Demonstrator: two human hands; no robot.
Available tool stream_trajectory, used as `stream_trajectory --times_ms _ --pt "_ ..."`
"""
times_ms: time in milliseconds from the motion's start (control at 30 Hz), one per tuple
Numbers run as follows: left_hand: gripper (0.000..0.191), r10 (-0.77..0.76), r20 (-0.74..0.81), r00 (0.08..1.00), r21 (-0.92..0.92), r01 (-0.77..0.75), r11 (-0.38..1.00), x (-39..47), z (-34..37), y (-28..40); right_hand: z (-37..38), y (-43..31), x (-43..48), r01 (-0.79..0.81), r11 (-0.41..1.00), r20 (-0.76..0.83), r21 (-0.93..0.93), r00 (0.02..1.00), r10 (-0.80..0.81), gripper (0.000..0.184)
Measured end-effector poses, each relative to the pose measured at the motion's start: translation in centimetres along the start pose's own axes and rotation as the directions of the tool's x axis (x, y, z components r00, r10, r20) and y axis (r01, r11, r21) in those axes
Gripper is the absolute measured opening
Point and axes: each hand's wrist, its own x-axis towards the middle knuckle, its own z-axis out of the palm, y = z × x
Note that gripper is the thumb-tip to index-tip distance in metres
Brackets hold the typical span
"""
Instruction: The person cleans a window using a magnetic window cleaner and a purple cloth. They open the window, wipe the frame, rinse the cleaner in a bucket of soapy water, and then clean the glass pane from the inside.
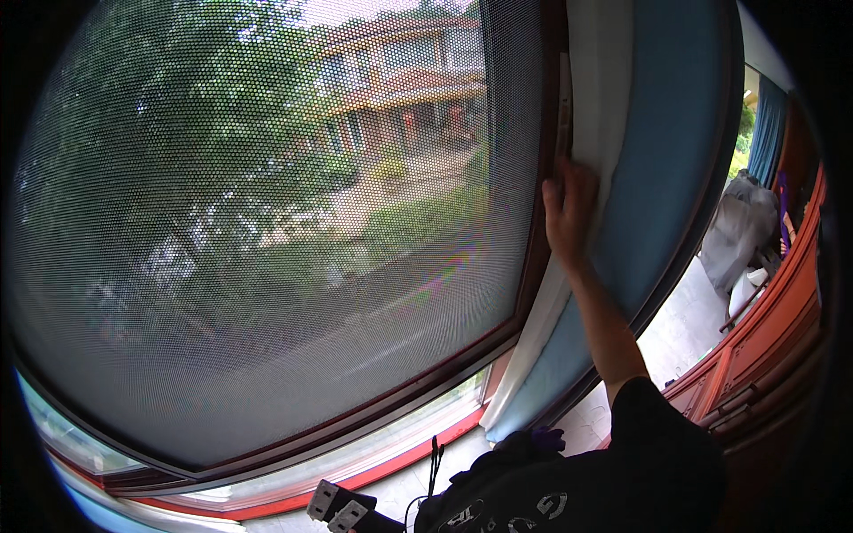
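Observation:
My right hand [572, 213] is raised to the right side of a large mesh window screen [280, 266]. Its thumb lies along the dark brown frame [543, 246], and its curled fingers are at the lower end of a slim upright handle [564, 100]. The fingertips are slightly blurred, and the palm side is hidden. Just beyond the hand hangs a white curtain [603, 73], with a blue curtain [673, 120] to the right of it. My left hand is out of view. Trees and a building show through the mesh.
Below the screen run lower window panes [266, 483] and a red sill [373, 470] above a pale tiled floor [453, 460]. Dark straps with slotted pale ends [348, 516] and a black cable [434, 460] are near my body. At right are wooden furniture [746, 373] and a grey covered object [743, 233].

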Motion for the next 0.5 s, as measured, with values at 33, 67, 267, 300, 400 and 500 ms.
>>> stream_trajectory --times_ms 33,67,267,300,400,500 --pt "0.064 0.010 -0.023 1.000 -0.006 -0.010 1.000 -0.2 -0.8 0.1 0.5 0.0 0.8 0.032 0.998 -0.018 -0.054 0.999 -0.033 0.036" --pt "0.063 0.029 -0.058 0.998 -0.011 -0.030 0.999 -0.8 -2.1 0.4 1.8 -0.3 1.3 0.062 0.995 -0.022 -0.080 0.998 -0.064 0.034" --pt "0.060 0.025 -0.049 0.999 -0.142 -0.031 0.989 -0.5 -6.2 0.3 -0.9 9.2 3.3 -0.021 0.984 -0.056 -0.179 0.998 0.011 0.037" --pt "0.058 0.057 -0.038 0.998 -0.165 -0.062 0.984 -0.7 -6.0 0.7 -0.9 11.8 3.4 0.052 0.973 -0.016 -0.223 0.998 -0.057 0.038" --pt "0.056 0.132 -0.043 0.990 -0.188 -0.137 0.973 -2.7 -6.3 1.2 1.2 5.6 1.6 0.142 0.982 0.025 -0.127 0.990 -0.140 0.042" --pt "0.056 0.121 -0.053 0.991 -0.189 -0.129 0.973 -3.4 -6.7 1.8 3.2 6.9 0.1 0.131 0.966 0.075 -0.223 0.990 -0.117 0.043"
